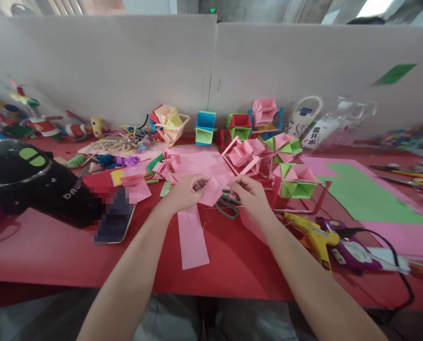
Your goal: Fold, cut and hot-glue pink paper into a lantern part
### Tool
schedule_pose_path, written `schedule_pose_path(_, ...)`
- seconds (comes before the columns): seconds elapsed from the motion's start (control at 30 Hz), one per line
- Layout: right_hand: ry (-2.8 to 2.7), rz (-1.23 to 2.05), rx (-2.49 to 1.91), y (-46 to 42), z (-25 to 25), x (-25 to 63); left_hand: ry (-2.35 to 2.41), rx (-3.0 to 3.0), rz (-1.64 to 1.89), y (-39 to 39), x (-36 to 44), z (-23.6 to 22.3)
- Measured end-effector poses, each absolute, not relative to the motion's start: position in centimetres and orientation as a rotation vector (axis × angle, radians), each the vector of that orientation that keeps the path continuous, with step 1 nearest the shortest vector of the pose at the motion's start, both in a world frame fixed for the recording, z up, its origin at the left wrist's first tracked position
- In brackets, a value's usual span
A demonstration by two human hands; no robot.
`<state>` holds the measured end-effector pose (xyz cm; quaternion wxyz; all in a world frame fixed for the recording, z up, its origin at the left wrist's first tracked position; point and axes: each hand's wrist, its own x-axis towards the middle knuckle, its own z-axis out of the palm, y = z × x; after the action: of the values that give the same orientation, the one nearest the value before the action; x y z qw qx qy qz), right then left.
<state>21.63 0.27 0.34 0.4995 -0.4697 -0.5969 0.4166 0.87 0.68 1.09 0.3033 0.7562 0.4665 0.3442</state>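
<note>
Between my two hands is a small piece of pink paper (212,191). My left hand (187,192) pinches its left side between thumb and fingers. At the paper's upper right corner, my right hand (249,193) has its fingertips pressed together. Below the paper lie green-handled scissors (228,208), partly covered by it. A pink paper strip (193,241) rests on the red table (229,265) near my left wrist. Behind my hands lies a larger pink sheet (197,161), with a folded pink paper piece (167,166) to its left.
Several folded-paper wheels (296,182) stand at the back and right. A yellow glue gun (312,237) with a black cord lies right of my forearm. On the left are a phone (115,218) and a black tumbler (55,184). Green paper (371,194) lies far right; a white partition (126,71) stands behind.
</note>
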Motion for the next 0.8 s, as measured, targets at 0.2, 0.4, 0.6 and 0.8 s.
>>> schedule_pose_path(0.2, -1.29, 0.831, -1.175, 1.1, -0.7, 22.3, 1.43, 1.842, 1.207, 1.3, 0.5, 1.0)
schedule_pose_path(0.4, -1.468, 0.608, -1.21, 1.0, -1.0, 22.2, 1.344, 1.762, 1.368, 1.2, 1.0, 0.9)
schedule_pose_path(0.6, -1.563, 0.588, -1.066, 0.0, -0.6, 21.2, 1.334, 1.964, 1.359, 0.2, 2.7, 0.5)
schedule_pose_path(0.8, -1.685, 0.438, -1.074, -0.4, -0.3, 20.6, 1.233, 1.992, 1.256, -1.1, 4.2, 1.0)
